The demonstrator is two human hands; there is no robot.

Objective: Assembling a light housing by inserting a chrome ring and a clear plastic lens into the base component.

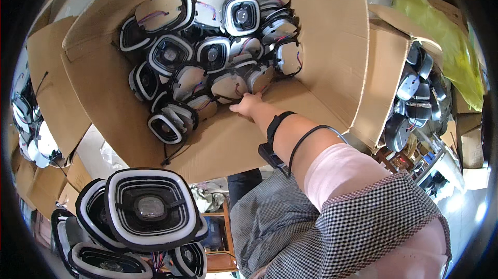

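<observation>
My right hand point(248, 105) reaches into a large cardboard box point(332, 35), at the near edge of the pile inside. Its thumb is spread away from the fingers, which touch the lower edge of a round-cornered lamp unit point(229, 86) with a beige back and thin coloured wires. Beside that one lies another beige-backed lamp unit point(259, 77). Several more fill the box, some face up, such as a lamp unit point(170, 54) with a white ring, black inside and a central lens. My left hand is out of view. At lower left is a stack of similar lamp units point(151, 207).
Another carton point(386, 66) with dark and silvery units point(410, 100) stands at the right, near yellow plastic sheeting point(441, 30). At the far left, more units point(31, 118) show beside cardboard flaps point(54, 87). A black cable point(308, 132) runs from a strap on my right forearm.
</observation>
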